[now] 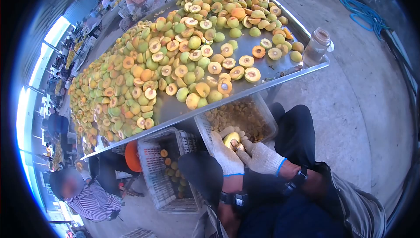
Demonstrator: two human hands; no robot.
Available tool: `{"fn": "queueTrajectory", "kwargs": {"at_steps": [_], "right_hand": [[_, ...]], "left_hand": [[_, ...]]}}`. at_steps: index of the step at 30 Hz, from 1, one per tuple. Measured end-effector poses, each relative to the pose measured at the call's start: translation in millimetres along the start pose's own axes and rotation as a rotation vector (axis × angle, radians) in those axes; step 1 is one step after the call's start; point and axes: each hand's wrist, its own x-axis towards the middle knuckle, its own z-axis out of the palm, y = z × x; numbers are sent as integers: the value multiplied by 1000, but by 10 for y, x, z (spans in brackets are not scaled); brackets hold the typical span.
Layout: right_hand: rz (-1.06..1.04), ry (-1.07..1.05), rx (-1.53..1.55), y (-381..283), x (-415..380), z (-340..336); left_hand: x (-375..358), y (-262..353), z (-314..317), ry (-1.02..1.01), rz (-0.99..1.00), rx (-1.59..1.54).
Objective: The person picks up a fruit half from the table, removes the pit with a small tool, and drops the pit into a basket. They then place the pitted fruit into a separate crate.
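Note:
My left hand [226, 154], in a whitish knit glove, cradles a yellow-green peach half [232, 139] with its cut side up. From the other side my right hand [263, 157], gloved the same way, has its fingers closed at the fruit's cut face. Something small and brownish shows at those fingertips; I cannot tell what it is. Both hands are above the near end of a pale plastic crate [272, 126] holding brown pits and scraps.
A metal table [175, 111] carries a large heap of halved peaches [144, 71]. At its right corner stands a clear jar [316, 47]. Another crate [153, 185] with some fruit is at left, near a person in a striped shirt [94, 201]. A blue hose [361, 12] lies on the floor.

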Motion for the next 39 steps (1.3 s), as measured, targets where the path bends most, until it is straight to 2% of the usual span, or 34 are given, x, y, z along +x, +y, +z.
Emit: {"fn": "queueTrajectory", "kwargs": {"at_steps": [4,6,10,12,19,22,24,25,27,28,30,33,35,37,39], "right_hand": [[0,-64,-13,2,-11,-75],[5,-57,20,13,-38,-59],[15,-74,21,68,-42,-23],[-32,-58,81,124,-35,27],[-36,-23,85,112,-47,47],[-30,-65,130,149,-22,65],[-114,-83,206,233,20,116],[-115,-83,206,226,10,87],[239,-365,509,172,13,-30],[236,-365,511,179,21,-66],[333,-557,766,221,27,-137],[331,-614,887,308,65,-207],[331,-660,954,314,99,-242],[222,-587,967,279,113,-271],[204,-538,1066,349,136,-276]], "left_hand": [[11,29,-20,-49,-53,56],[54,-30,-47,-16,30,145],[99,7,-44,-48,44,147],[174,-3,-96,-147,99,164],[190,47,-65,-141,85,266],[240,50,-131,-263,90,287],[271,41,-167,-385,113,253],[297,24,-187,-384,114,254],[338,3,-197,-521,145,194],[337,2,-193,-521,147,197],[332,-4,-172,-542,95,153],[320,-40,-124,-562,57,102],[354,-49,-124,-511,36,80],[410,-45,-88,-467,19,57],[464,-34,-75,-183,-58,-49]]}}
